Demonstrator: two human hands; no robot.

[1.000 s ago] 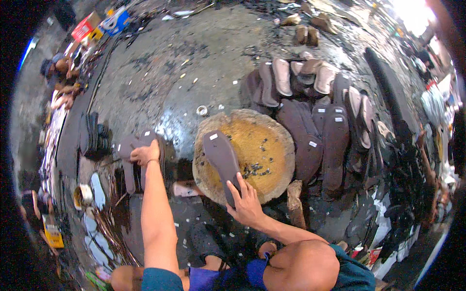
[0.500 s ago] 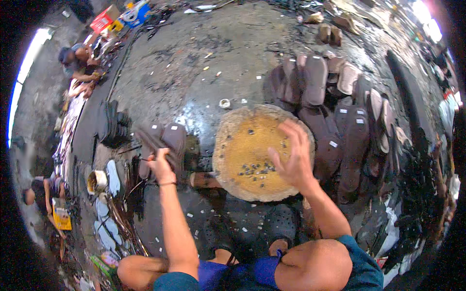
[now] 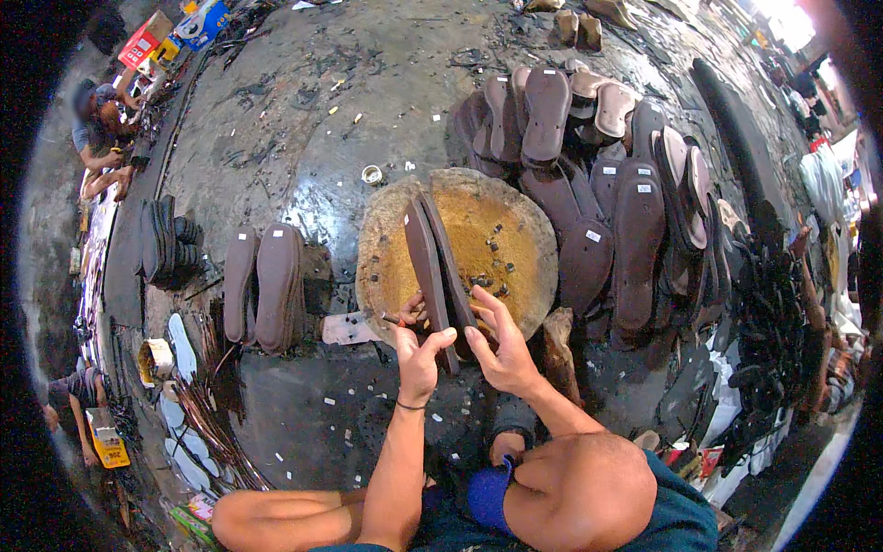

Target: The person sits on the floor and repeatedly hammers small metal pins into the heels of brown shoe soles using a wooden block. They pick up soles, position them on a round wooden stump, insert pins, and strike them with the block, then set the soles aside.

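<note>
Left hand point(image 3: 418, 363) is clamping a pair of brown sandal soles point(image 3: 424, 258) near their lower ends, thumb pressing on them; a thin stick-like tool point(image 3: 394, 320) is jutting out beside its fingers. Soles are tilting above the round wooden block point(image 3: 391, 207). Right hand point(image 3: 504, 350) is hovering close alongside, fingers spreading apart; cannot tell about contact. Black bits point(image 3: 487, 280) are lying on the block; stacked soles point(image 3: 279, 285) are standing left.
</note>
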